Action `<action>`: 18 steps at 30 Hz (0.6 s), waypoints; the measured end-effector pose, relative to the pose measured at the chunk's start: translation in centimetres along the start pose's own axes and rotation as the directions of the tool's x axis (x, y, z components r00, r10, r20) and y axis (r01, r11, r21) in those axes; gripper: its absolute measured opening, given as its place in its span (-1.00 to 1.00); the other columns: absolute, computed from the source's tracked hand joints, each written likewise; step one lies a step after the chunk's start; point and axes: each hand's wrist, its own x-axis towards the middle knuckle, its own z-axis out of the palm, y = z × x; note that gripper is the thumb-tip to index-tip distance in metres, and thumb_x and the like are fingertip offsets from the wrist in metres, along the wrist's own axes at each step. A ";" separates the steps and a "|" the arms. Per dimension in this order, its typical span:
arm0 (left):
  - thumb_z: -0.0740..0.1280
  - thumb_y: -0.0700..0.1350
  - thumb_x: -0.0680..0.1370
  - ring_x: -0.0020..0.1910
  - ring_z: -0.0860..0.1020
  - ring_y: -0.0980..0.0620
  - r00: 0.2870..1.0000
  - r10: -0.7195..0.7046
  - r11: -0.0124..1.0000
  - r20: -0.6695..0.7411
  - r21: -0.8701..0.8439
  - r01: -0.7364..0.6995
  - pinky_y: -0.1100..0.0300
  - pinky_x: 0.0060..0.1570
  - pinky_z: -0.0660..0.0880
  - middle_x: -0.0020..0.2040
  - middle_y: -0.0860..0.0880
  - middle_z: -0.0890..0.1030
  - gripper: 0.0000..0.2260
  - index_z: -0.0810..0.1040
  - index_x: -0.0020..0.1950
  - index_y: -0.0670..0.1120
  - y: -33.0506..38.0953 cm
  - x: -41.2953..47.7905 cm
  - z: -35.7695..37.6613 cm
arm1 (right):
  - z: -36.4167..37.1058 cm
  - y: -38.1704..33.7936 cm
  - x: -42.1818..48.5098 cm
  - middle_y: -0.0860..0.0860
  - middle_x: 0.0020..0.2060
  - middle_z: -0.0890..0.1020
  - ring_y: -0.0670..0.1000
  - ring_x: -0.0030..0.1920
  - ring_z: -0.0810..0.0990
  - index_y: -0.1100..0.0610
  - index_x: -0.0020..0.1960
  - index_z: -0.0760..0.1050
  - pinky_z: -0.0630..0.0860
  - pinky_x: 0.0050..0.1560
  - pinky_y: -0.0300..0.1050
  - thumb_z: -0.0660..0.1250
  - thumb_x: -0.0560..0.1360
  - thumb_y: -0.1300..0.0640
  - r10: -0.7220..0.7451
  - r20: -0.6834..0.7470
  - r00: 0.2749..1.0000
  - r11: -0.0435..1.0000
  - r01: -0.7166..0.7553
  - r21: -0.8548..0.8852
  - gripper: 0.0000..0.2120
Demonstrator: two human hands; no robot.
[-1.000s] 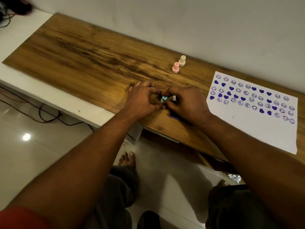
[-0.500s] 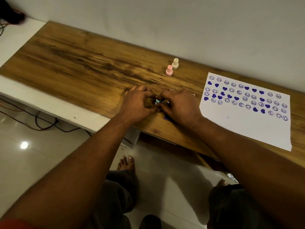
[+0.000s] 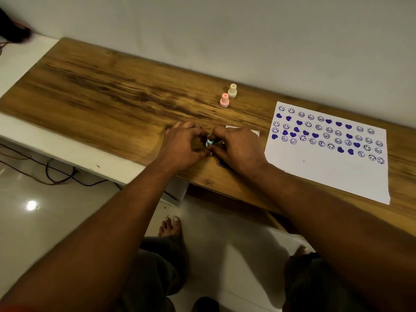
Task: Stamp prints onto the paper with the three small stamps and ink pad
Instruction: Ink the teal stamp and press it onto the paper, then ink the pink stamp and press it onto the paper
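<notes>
Together both hands' fingers (image 3: pixel 203 140) pinch blue stamp (image 3: pixel 209 143), orientation unclear.

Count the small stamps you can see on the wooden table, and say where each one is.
3. The pink stamp and the cream stamp stand side by side near the wall. The light blue stamp is pinched between the left hand and right hand, mostly hidden.

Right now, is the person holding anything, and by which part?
Yes: a small light-blue stamp, pinched between the fingertips of the left hand and right hand. Which part they grip is hidden by the fingers.
</notes>
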 end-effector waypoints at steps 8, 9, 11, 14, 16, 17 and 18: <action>0.58 0.11 0.42 0.26 0.50 -0.11 1.000 0.017 1.000 -0.017 0.021 -0.017 0.01 0.18 0.36 0.22 0.02 0.61 -0.60 0.68 0.21 0.03 -0.2 0.1 -0.1 | 0.3 -0.3 0.4 -0.08 0.02 0.76 -0.01 -0.01 0.73 -0.07 0.16 0.59 0.55 -0.04 -0.15 0.46 0.57 -0.06 0.052 -0.030 0.998 0.997 -0.050 0.052 -0.80; 0.57 0.13 0.42 0.25 0.50 -0.10 1.000 0.016 1.000 -0.021 0.025 -0.015 -0.01 0.18 0.38 0.21 0.02 0.61 -0.60 0.68 0.20 0.04 -0.2 0.1 -0.1 | 0.2 -0.1 0.7 -0.10 0.04 0.76 -0.03 0.01 0.73 -0.09 0.19 0.60 0.56 -0.04 -0.16 0.47 0.56 -0.08 0.067 -0.008 0.998 0.996 -0.066 0.064 -0.77; 0.57 0.16 0.43 0.25 0.50 -0.09 0.999 0.009 1.000 -0.032 0.017 -0.008 -0.02 0.18 0.40 0.20 0.03 0.61 -0.62 0.69 0.18 0.06 -0.2 0.1 -0.1 | -0.3 0.4 1.3 -0.14 0.08 0.77 -0.06 0.04 0.72 -0.12 0.27 0.60 0.54 -0.03 -0.18 0.48 0.54 -0.15 0.074 0.048 0.996 0.995 -0.077 0.064 -0.67; 0.56 0.19 0.43 0.26 0.48 -0.06 0.999 0.007 1.000 -0.037 -0.013 -0.007 -0.03 0.20 0.40 0.21 0.05 0.61 -0.62 0.68 0.19 0.09 -0.3 0.0 -0.1 | -1.5 0.9 1.8 -0.15 0.10 0.76 -0.07 0.06 0.72 -0.10 0.35 0.60 0.58 0.02 -0.12 0.47 0.52 -0.25 0.057 0.092 0.994 0.995 -0.064 0.073 -0.55; 0.55 0.22 0.43 0.27 0.48 -0.04 0.999 0.002 1.000 -0.033 -0.018 -0.003 -0.02 0.22 0.40 0.22 0.06 0.60 -0.59 0.67 0.20 0.08 -0.3 0.1 -0.2 | -2.4 1.2 2.1 -0.13 0.07 0.77 -0.08 0.02 0.72 -0.06 0.30 0.64 0.62 0.04 -0.05 0.46 0.52 -0.26 0.091 0.043 0.995 0.989 -0.095 0.111 -0.56; 0.56 0.22 0.42 0.28 0.48 -0.03 1.000 -0.003 1.000 -0.031 -0.018 0.002 0.01 0.22 0.38 0.23 0.06 0.60 -0.58 0.67 0.21 0.09 -0.4 0.1 -0.2 | -2.9 1.4 2.3 -0.12 0.06 0.77 -0.09 -0.03 0.72 -0.05 0.27 0.66 0.62 0.03 -0.05 0.47 0.52 -0.24 0.120 -0.004 0.993 0.985 -0.119 0.123 -0.59; 0.57 0.23 0.42 0.29 0.47 -0.02 1.000 -0.010 1.000 -0.027 -0.020 0.009 0.04 0.22 0.35 0.25 0.07 0.59 -0.57 0.66 0.22 0.10 -0.4 0.1 -0.2 | -3.4 1.8 2.7 -0.11 0.05 0.77 -0.10 -0.07 0.70 -0.04 0.26 0.67 0.62 0.02 -0.07 0.48 0.53 -0.22 0.153 -0.053 0.987 0.981 -0.146 0.125 -0.61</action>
